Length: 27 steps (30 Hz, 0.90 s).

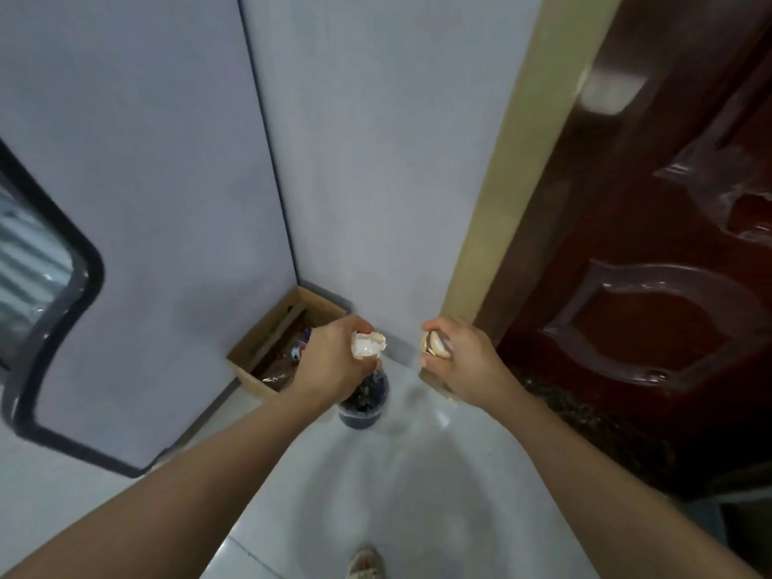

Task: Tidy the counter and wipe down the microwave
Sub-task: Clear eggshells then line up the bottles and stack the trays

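Observation:
I look down at the floor by a wall corner. My left hand (334,361) grips a crumpled white and pale orange scrap (367,344) of rubbish. My right hand (455,361) grips a small brownish, shell-like piece (434,343). Both hands are held out over a small dark bin (363,401) with dark waste inside; my left hand covers part of its rim. The microwave and the counter are out of view.
An open cardboard box (250,361) with wrappers and packets stands in the corner, left of the bin. A dark red wooden door (647,286) is at the right, a dark-framed panel (54,328) at the left. A sandalled foot (365,564) stands on the white tiled floor.

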Each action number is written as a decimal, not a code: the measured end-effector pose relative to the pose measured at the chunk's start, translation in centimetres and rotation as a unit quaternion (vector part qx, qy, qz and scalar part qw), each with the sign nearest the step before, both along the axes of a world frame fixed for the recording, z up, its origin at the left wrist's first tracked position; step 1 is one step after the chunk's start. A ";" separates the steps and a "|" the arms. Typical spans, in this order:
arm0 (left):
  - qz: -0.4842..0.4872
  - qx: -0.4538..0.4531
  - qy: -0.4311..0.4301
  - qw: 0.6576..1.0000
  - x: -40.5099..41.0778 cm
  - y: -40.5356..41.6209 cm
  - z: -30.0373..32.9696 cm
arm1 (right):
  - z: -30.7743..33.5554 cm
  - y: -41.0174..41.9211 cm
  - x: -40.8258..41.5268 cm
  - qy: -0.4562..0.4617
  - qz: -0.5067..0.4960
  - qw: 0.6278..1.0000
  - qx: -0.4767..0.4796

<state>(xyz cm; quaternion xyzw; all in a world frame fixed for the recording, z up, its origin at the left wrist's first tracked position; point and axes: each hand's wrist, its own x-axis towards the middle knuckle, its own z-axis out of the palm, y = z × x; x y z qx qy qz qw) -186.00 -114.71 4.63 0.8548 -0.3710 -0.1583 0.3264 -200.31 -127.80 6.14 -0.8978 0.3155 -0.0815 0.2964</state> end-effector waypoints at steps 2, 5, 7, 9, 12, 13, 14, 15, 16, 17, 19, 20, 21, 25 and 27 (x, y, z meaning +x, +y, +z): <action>0.014 0.004 -0.002 1.000 1.3 -1.6 -0.6 | -0.6 -1.8 1.8 0.003 0.016 1.000 -0.002; 0.030 0.025 -0.003 0.999 3.1 -4.0 -1.2 | -1.2 -4.3 4.1 -0.012 0.036 0.999 0.005; 0.047 0.037 -0.004 0.998 4.0 -5.4 -1.4 | -1.6 -6.0 5.4 -0.017 0.052 0.998 0.011; 0.057 0.037 -0.004 0.998 4.7 -6.8 -1.7 | -1.7 -7.9 6.5 -0.015 0.070 0.997 0.014; 0.078 0.041 0.003 0.996 5.4 -8.8 -2.1 | -2.3 -10.9 8.1 -0.013 0.107 0.994 0.016; 0.089 0.043 0.007 0.995 5.6 -9.5 -2.4 | -2.5 -12.0 8.6 -0.011 0.120 0.993 0.020; 0.101 0.044 0.013 0.994 5.7 -10.2 -2.6 | -2.8 -13.1 9.3 -0.007 0.132 0.991 0.025; 0.114 0.045 0.018 0.992 5.7 -11.0 -2.8 | -3.1 -14.1 9.9 -0.002 0.145 0.989 0.032; 0.129 0.044 0.021 0.991 5.8 -11.7 -3.1 | -3.6 -15.1 10.6 0.004 0.159 0.987 0.037; 0.146 0.045 0.019 0.988 5.8 -12.4 -3.4 | -4.0 -16.1 11.2 0.010 0.175 0.984 0.041; 0.187 0.049 0.022 0.981 5.7 -13.8 -4.1 | -5.0 -18.0 12.5 0.014 0.206 0.977 0.053; 0.205 0.052 0.028 0.977 5.7 -14.5 -4.5 | -5.6 -18.8 13.1 0.011 0.219 0.974 0.060; 0.221 0.057 0.030 0.973 5.5 -15.2 -5.0 | -6.2 -19.7 13.7 0.009 0.231 0.971 0.065; 0.275 0.074 0.027 0.958 5.3 -17.5 -7.2 | -9.1 -21.9 15.4 0.007 0.283 0.956 0.079; 0.295 0.083 0.027 0.951 5.5 -18.3 -8.6 | -10.9 -22.5 16.0 0.007 0.299 0.950 0.088</action>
